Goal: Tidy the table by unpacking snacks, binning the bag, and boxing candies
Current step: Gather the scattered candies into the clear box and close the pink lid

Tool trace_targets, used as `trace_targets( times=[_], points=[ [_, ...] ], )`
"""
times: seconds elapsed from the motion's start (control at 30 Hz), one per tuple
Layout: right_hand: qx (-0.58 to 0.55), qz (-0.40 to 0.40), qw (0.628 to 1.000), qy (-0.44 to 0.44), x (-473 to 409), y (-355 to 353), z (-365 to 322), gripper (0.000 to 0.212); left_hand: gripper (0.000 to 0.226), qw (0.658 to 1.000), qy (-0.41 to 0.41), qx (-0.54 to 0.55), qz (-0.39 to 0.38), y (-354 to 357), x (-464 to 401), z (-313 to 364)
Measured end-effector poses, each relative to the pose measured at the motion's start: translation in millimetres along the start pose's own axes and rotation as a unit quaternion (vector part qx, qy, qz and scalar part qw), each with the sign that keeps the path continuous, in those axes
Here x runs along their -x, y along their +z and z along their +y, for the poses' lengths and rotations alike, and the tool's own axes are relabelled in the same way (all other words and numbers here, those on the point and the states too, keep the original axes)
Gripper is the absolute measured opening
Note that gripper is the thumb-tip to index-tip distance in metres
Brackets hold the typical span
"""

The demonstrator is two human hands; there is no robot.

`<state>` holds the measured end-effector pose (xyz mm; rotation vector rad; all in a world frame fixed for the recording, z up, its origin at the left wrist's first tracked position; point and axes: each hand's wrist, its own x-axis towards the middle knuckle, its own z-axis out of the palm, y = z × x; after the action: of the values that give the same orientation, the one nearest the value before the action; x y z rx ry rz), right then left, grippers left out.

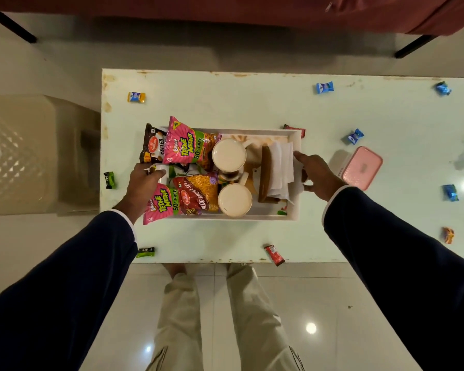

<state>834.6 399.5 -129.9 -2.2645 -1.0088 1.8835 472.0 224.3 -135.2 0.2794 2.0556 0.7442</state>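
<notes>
A white tray stands mid-table, loaded with snack packets: two pink ones, a red one and a dark one. Two lidded cups and a napkin holder with white napkins also sit in it. My left hand grips the tray's left edge. My right hand grips its right edge. A pink box lies shut just right of my right hand. Wrapped candies lie scattered on the table: blue ones, a yellow one, green ones and red ones.
A beige plastic stool stands left of the white table. A maroon sofa runs along the far side. My legs are at the table's near edge over a glossy tiled floor.
</notes>
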Motion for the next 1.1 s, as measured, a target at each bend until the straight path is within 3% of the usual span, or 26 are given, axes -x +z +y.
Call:
trace_targets(
  times=[0.27, 0.33, 0.43, 0.5, 0.57, 0.63, 0.73, 0.9, 1.0, 1.1],
  points=[
    [0.006, 0.001, 0.999, -0.036, -5.6, -16.2, -2.8, 0.028, 0.012, 1.000, 0.013, 0.001, -0.001, 14.7, 2.6, 7.8],
    [0.029, -0.005, 0.998, -0.055, -3.4, -19.5, -2.7, 0.027, 0.031, 1.000, -0.002, -0.014, 0.018, 17.2, 4.8, 7.8],
    [0.073, 0.017, 0.993, -0.093, 2.8, -25.6, 1.5, 0.030, 0.057, 0.992, 0.020, -0.075, 0.104, 22.5, 18.1, 12.5],
    [0.127, 0.064, 0.979, -0.145, 13.6, -32.0, 6.0, 0.041, 0.058, 0.968, 0.061, -0.157, 0.186, 27.8, 38.0, 21.3],
    [0.184, 0.099, 0.959, -0.192, 27.9, -40.2, 13.0, 0.037, 0.049, 0.947, 0.130, -0.196, 0.220, 34.4, 61.6, 30.3],
    [0.200, 0.107, 0.947, -0.229, 40.1, -49.7, 22.5, 0.026, 0.037, 0.940, 0.225, -0.192, 0.170, 44.9, 81.3, 38.5],
    [0.206, 0.123, 0.934, -0.266, 57.7, -68.6, 36.8, 0.021, 0.030, 0.916, 0.362, -0.169, 0.021, 72.3, 109.5, 52.9],
    [0.212, 0.209, 0.919, -0.260, 66.2, -102.9, 59.0, 0.030, 0.031, 0.867, 0.424, -0.209, -0.155, 132.8, 141.4, 73.4],
    [0.340, 0.281, 0.867, -0.230, 55.3, -120.0, 66.9, 0.059, 0.028, 0.865, 0.402, -0.223, -0.203, 166.4, 152.2, 79.7],
    [0.424, 0.250, 0.846, -0.204, 39.0, -128.9, 68.2, 0.108, 0.028, 0.871, 0.375, -0.216, -0.232, 193.8, 160.8, 84.6]
  ],
)
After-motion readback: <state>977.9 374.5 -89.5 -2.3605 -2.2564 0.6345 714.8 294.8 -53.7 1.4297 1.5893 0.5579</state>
